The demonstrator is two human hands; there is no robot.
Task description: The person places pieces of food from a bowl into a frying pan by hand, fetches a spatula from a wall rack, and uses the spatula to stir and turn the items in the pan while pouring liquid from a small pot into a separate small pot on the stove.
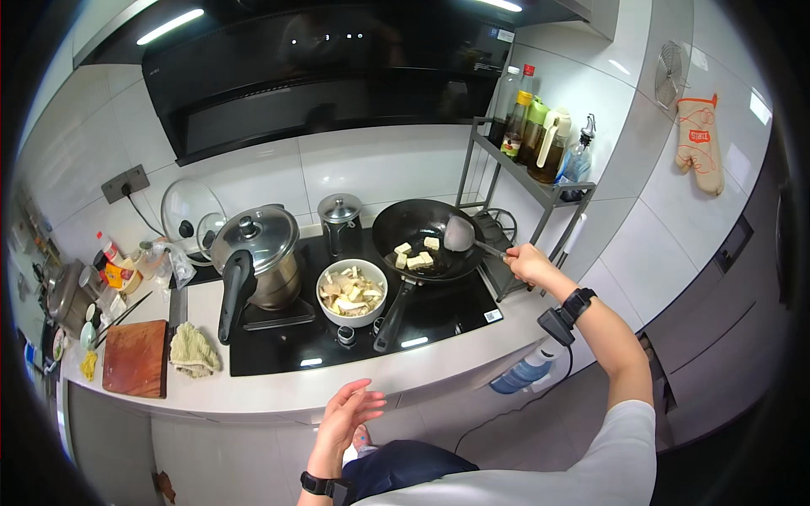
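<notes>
My right hand (530,264) grips the handle of a metal wok spatula (460,234). The spatula's blade is over the right side of a black wok (386,228) on the cooktop. Several pale blocks, which look like tofu (419,259), lie in the wok's middle. Its black handle (395,316) points towards me. In front of the counter edge, my left hand (348,408) hangs in the air with fingers apart, holding nothing. Left of the wok stands a white bowl (323,310) heaped with cut pale pieces, seemingly mushrooms (352,292).
A lidded pressure cooker (272,278) stands on the left of the black cooktop (443,316), its handle towards me. Behind are a lidded canister (340,218) and a glass lid (190,209). A metal rack (528,183) with bottles flanks the wok. A cutting board (135,358) and cloth (193,351) lie left.
</notes>
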